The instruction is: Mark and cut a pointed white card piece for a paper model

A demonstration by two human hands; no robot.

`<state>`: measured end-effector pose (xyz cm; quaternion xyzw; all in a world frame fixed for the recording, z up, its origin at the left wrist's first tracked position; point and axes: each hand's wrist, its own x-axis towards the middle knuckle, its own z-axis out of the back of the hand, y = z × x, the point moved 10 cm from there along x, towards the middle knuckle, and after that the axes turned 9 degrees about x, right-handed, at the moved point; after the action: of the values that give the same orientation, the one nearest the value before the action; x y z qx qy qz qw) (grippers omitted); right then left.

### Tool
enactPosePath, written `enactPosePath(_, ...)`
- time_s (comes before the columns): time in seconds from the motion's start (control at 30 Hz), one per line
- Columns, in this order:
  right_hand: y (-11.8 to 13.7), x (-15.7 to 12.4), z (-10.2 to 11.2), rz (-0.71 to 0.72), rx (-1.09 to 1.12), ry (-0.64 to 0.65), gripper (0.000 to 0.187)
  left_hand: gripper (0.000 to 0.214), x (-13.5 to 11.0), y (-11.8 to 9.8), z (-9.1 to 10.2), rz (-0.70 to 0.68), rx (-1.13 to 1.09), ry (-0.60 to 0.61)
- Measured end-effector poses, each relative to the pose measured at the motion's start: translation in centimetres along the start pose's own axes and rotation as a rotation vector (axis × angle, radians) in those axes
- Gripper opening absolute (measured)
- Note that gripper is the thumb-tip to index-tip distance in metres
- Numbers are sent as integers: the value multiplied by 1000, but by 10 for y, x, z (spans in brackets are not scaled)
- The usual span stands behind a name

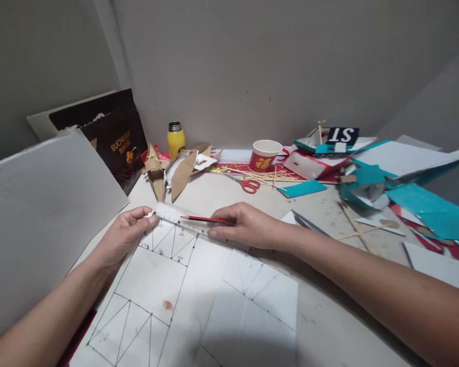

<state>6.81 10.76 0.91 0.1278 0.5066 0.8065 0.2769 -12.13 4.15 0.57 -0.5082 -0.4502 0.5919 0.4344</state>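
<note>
Overhead, the head view showed both hands at work on a large white paper sheet (199,300) marked with ruled pencil triangles and lying flat on the pale, scuffed table (329,214). The left hand (128,229) was closed on the left end of a clear plastic ruler (174,215), thumb on top and fingers curled beneath. The ruler lay across the far edge of the sheet, slanting slightly down to the right. The right hand (247,224) was closed on a slim red pencil (204,219). Its point faced left and lay along the ruler, and the fingertips pressed on the ruler's right end. The two hands were apart, one at each end of the ruler.

A small reddish spot (168,305) was noted on the sheet. Beyond the ruler stood a folded brown cardboard model (181,171), a yellow bottle with a metal cap (176,138) and a red paper cup (264,155). Red-handled scissors (248,185) lay near thin wooden sticks (260,176). Teal card offcuts (302,188) were scattered to the right. A grey board (42,214) leaned at the left, with a dark brown printed bag (118,142) behind it.
</note>
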Motion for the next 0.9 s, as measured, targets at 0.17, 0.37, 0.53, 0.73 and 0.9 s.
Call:
enactPosePath(0.17, -1, 1, -1, 15, 29, -1, 30, 25, -2, 3, -1, 27, -6, 15)
enactPosePath(0.37, -2, 1, -2, -6, 22, 1, 32, 28, -2, 6, -1, 38, -25, 10)
enactPosePath(0.53, 0, 0, -1, -9, 3, -7, 34, 28, -2, 5, -2, 38, -36, 22)
enactPosePath(0.73, 0, 0, 1, -2, -12, -27, 33, 27, 0, 6, 0, 29, -26, 52)
enactPosePath(0.9, -1, -1, 1, 1, -9, -25, 33, 26, 2, 6, 1, 25, -22, 54)
